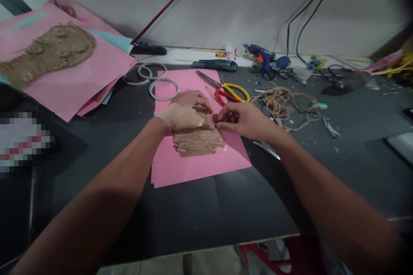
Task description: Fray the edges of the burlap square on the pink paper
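Note:
Rows of jute twine (200, 142) lie side by side as a flat brown panel on a sheet of pink paper (180, 174). Across the panel's upper part rests my left hand (190, 111), fingers spread over the twine and thumb pointing right; a beige covering wraps its wrist and thumb side. My right hand (240, 118) pinches at the panel's right edge, fingertips closed on what looks like a twine end, mostly hidden. Beyond it, scissors (226, 88) with red and yellow handles lie on the paper. A loose tangle of twine (280, 103) sits to the right.
Grey rings (164, 89) lie left of the scissors. A box cutter (214, 65) and a blue glue gun (264, 58) lie along the back. At left, a twine-covered shape (61, 47) rests on pink sheets (112, 64). A metal blade (266, 149) lies beneath my right forearm.

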